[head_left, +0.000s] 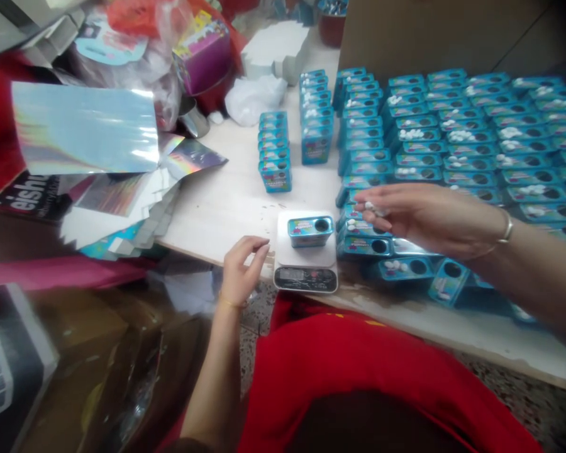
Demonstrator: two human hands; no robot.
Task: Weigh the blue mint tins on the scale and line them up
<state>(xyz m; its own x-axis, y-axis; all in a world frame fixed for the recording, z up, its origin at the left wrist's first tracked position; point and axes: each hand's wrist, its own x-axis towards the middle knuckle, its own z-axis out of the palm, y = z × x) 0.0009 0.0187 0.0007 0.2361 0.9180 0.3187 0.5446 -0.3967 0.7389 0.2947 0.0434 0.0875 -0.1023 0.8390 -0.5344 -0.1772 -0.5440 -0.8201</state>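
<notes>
A blue tin (306, 231) with a round dark opening in its top stands on a small white kitchen scale (306, 279). My left hand (242, 267) is just left of the scale, resting at the table edge; its fingers are loosely bent, the thumb a little apart, with nothing visible in them. To the right of the scale, my right hand (429, 217) hovers over rows of similar blue tins (365, 245). Its fingertips pinch a few small white candies (375, 207). White candies also lie on top of many of those tins.
Two shorter rows of blue tins (276, 176) stand behind the scale. Shiny sheets and cut card (85, 129) are piled at the left. A white stack (276, 50), a white bag (255, 100) and a metal cup (193, 117) sit at the back. Cardboard boxes (85, 333) are lower left.
</notes>
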